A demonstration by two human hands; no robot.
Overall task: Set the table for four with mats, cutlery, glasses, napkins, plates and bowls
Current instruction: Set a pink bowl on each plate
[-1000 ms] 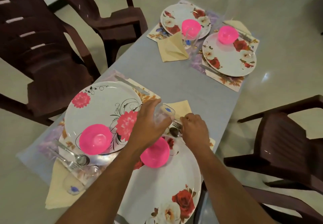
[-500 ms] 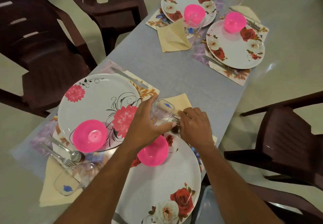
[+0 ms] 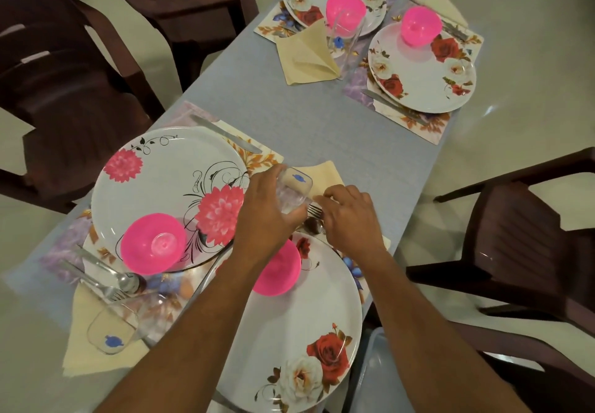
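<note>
My left hand (image 3: 267,209) grips a clear glass (image 3: 294,192) with a blue mark, held over a yellow napkin (image 3: 322,176). My right hand (image 3: 349,218) rests with curled fingers on the fork (image 3: 314,209) and spoon (image 3: 314,226) lying on that napkin. Just below sits a rose plate (image 3: 299,325) with a pink bowl (image 3: 280,272). To the left a pink-flower plate (image 3: 167,197) carries another pink bowl (image 3: 153,243); a second glass (image 3: 112,329), fork and spoon (image 3: 106,279) lie by it.
Two more settings stand at the far end: rose plates (image 3: 421,71), pink bowls (image 3: 418,24), a glass (image 3: 346,39), a napkin (image 3: 306,55), a knife (image 3: 391,106). Dark brown chairs (image 3: 528,245) surround the grey table (image 3: 322,123).
My left hand has carried the glass a little further over the napkin. My right hand stays on the fork and spoon. The view has shifted towards the table.
</note>
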